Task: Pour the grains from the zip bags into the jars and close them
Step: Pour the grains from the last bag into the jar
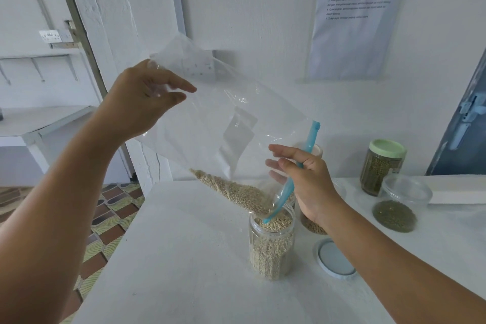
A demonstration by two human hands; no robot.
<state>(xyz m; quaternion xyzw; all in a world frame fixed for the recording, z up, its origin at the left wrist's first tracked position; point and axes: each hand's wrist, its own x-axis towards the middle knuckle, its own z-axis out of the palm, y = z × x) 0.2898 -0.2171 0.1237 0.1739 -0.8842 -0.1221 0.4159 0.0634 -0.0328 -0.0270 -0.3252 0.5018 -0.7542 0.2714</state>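
A clear zip bag with a blue zip strip hangs tilted over an open clear jar. Pale grains lie in the bag's low corner and spill into the jar, which is nearly full. My left hand pinches the bag's raised bottom end. My right hand grips the bag at the blue zip strip, just above the jar mouth. The jar's pale blue lid lies flat on the white table, to the right of the jar.
Behind my right hand stands a second jar of pale grains, partly hidden. Farther right stand a green-lidded jar of green grains and an open jar of green grains. The table's left edge drops to a tiled floor.
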